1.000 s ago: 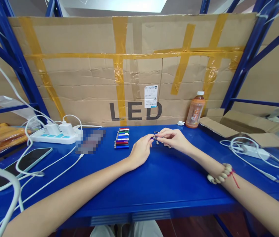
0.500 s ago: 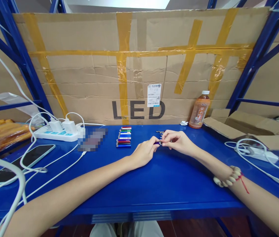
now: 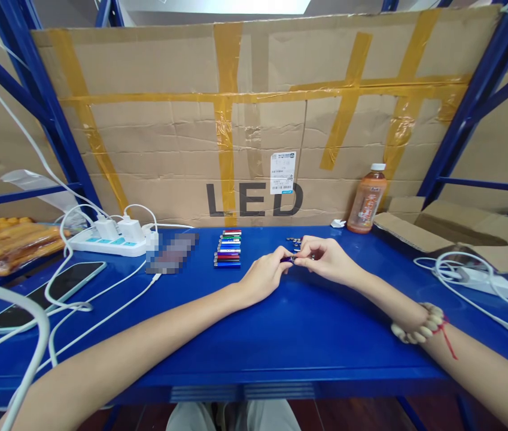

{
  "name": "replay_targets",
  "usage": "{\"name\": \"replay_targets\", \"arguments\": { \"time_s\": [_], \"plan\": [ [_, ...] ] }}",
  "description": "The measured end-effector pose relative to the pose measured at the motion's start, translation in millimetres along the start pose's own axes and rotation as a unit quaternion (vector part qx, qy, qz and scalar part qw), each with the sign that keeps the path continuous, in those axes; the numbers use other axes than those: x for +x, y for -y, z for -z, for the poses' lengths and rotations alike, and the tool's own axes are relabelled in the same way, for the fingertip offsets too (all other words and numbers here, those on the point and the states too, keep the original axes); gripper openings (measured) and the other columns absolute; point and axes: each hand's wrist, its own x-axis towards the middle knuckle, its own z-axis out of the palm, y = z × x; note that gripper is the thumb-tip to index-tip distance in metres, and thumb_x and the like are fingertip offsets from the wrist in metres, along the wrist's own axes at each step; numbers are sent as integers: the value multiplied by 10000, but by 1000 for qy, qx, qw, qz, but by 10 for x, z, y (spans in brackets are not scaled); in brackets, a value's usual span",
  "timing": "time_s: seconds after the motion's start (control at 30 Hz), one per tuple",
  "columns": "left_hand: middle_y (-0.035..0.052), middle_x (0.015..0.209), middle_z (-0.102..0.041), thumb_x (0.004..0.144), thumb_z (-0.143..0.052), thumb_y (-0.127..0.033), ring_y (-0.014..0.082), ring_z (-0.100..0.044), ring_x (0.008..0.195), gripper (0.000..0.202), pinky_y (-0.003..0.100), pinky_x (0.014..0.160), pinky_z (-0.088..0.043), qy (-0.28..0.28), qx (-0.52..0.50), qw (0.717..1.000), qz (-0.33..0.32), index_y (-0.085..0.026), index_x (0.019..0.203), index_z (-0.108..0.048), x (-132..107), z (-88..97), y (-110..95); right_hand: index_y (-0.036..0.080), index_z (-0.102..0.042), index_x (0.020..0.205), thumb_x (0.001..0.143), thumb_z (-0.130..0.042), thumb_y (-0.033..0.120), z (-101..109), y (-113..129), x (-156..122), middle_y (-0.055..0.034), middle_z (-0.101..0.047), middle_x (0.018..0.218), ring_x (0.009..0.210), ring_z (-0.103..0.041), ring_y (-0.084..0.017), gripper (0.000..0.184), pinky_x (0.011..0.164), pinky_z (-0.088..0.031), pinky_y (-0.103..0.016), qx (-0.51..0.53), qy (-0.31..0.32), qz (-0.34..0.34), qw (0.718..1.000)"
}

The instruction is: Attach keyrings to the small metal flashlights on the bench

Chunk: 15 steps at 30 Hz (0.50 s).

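Over the blue tabletop, my left hand [image 3: 260,278] is closed, pinching a small shiny blue-purple metal tube [image 3: 288,260] from the left. My right hand [image 3: 328,258], with a beaded bracelet at its wrist, pinches the tube's right end; the fingertips of both hands nearly meet. A silvery bit shows at my right fingers, too small to make out. Left of my hands lies a neat column of several small coloured metal tubes [image 3: 227,248], in red, green, blue and silver. Just behind my right hand are several small metallic pieces [image 3: 295,240], partly hidden by it.
At the left are a white power strip [image 3: 110,244] with chargers, a phone [image 3: 42,298] and loose white cables. A drink bottle [image 3: 367,200], an open cardboard box [image 3: 442,227] and a coiled white cable [image 3: 473,275] stand right. A large cardboard sheet [image 3: 168,137] closes the back.
The view has shifted slightly, so the surroundings sit a little further right. Both hands keep their pinch on the tube; my right fingers have shifted slightly at its end.
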Motion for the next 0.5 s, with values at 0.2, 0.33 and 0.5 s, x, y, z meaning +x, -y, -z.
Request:
{"name": "replay_targets", "arguments": {
  "time_s": [0.2, 0.33, 0.5],
  "plan": [
    [20, 929, -612, 869, -363, -220, 157, -579, 850, 82, 260, 729, -435, -40, 11, 999, 10, -201, 906, -435, -9, -14, -23, 145, -575, 561, 685, -592, 506, -36, 31, 5, -16, -455, 583, 514, -408, -89, 382, 467, -325, -234, 2, -18, -12, 1000],
    [20, 993, -607, 857, -395, -206, 161, -573, 915, 34, 269, 768, -436, -62, 39, 997, 20, -202, 856, -428, -8, -25, -30, 144, -517, 544, 646, -593, 558, -68, 30, 10, -14, -483, 575, 461, -388, -71, 434, 435, -310, -228, 23, -21, -63, 998],
    [16, 953, -609, 846, -441, -235, 164, -569, 883, 40, 270, 730, -435, -77, 76, 994, 8, -199, 829, -439, -8, -29, -17, 149, -480, 531, 615, -592, 593, -94, 54, 22, 0, -473, 482, 416, -392, -73, 466, 416, -298, -226, 34, -19, -117, 992]
  ]
}}
